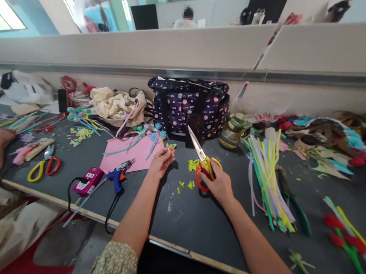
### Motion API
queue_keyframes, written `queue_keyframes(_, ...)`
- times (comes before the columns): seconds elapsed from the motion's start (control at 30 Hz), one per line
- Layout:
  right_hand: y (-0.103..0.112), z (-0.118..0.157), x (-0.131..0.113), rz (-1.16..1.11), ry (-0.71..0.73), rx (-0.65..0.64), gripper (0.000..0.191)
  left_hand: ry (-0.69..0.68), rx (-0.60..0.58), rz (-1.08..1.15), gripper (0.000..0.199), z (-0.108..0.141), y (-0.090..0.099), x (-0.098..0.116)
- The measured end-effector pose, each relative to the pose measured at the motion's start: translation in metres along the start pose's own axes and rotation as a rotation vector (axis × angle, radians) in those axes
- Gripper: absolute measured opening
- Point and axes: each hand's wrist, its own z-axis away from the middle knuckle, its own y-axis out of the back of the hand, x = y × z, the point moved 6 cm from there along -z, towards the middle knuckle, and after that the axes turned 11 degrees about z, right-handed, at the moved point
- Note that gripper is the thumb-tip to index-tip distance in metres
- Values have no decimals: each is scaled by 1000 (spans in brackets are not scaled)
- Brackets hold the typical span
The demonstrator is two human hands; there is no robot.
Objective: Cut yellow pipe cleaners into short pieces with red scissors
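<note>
My right hand [219, 182] grips a pair of scissors [197, 144] by the red and yellow handles, blades pointing up and away to the left. The blades look nearly closed. My left hand [161, 163] is closed in a pinch, with a small orange and yellow piece [170, 149] at its fingertips; its exact kind is too small to tell. Short yellow-green cut pieces [193, 165] lie in a pile between my hands, beside the scissors, and several are scattered nearer to me. A pink sheet [128, 150] lies left of my left hand, with fuzzy stems and flower shapes on it.
A blue glue gun [117, 180] and a magenta box [87, 181] lie to the left, near another pair of scissors [46, 162]. A co-worker's hands [1, 138] are farther left. Behind stand a patterned bag [186, 106], phone [195, 127] and jar [233, 132]. Pipe cleaners [267, 178] lie right.
</note>
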Motion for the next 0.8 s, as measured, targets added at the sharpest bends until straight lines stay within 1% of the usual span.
queue_keyframes(0.1,3,3,-11,48,188,12,43,-4,-13,49,30,0,-1,0)
queue_keyframes(0.17,5,5,-13,70,258,9,39,-2,-7,93,30,1,-2,1)
queue_keyframes(0.23,7,6,-11,87,259,1,35,0,17,132,29,2,-2,2)
queue_keyframes(0.33,6,7,-10,33,244,-34,30,4,44,174,28,5,-2,4)
queue_keyframes(0.37,6,7,-8,4,205,-39,29,5,48,186,28,6,-2,5)
queue_keyframes(0.43,2,6,-2,-62,112,-90,31,14,67,214,28,7,-2,6)
queue_keyframes(0.5,-5,4,7,-153,-42,-144,36,21,99,241,27,8,-1,5)
queue_keyframes(0.53,-9,3,11,-216,-122,-173,39,22,112,254,26,8,-1,5)
queue_keyframes(0.6,-17,1,13,-445,-228,-218,38,26,113,279,25,8,-2,3)
queue_keyframes(0.63,-19,0,12,-558,-262,-230,38,24,108,295,25,8,-4,3)
queue_keyframes(0.7,-20,-1,6,-722,-302,-238,45,43,82,305,23,8,-8,1)
queue_keyframes(0.77,-19,0,-1,-828,-323,-271,53,63,32,287,21,8,-13,-2)
queue_keyframes(0.8,-19,2,-5,-851,-341,-313,55,72,9,271,20,9,-16,-3)
